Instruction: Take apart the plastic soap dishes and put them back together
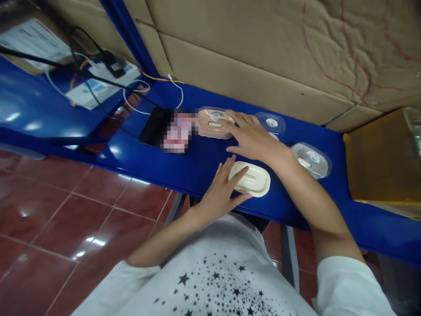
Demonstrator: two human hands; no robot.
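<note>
My left hand (pixel 222 188) lies over the left end of a cream oval plastic lid or shallow dish (pixel 255 180) near the table's front edge. Its fingers are spread, with a fingertip over the raised middle. Further back, my right hand (pixel 248 134) reaches with fingers apart to the right side of a peach-coloured container (pixel 205 127) with a clear lid, a round sticker and a white tab. Whether the fingertips press on that lid I cannot tell. Behind the right hand is a clear lid (pixel 278 125) with a round sticker, partly covered.
Right of my right forearm sits another clear lid (pixel 319 164). A dark, pixelated flat object (pixel 153 127) lies left of the peach container. A cardboard box (pixel 381 158) stands at the right of the blue table (pixel 131 153). Cables and a white power strip (pixel 88 94) are at left.
</note>
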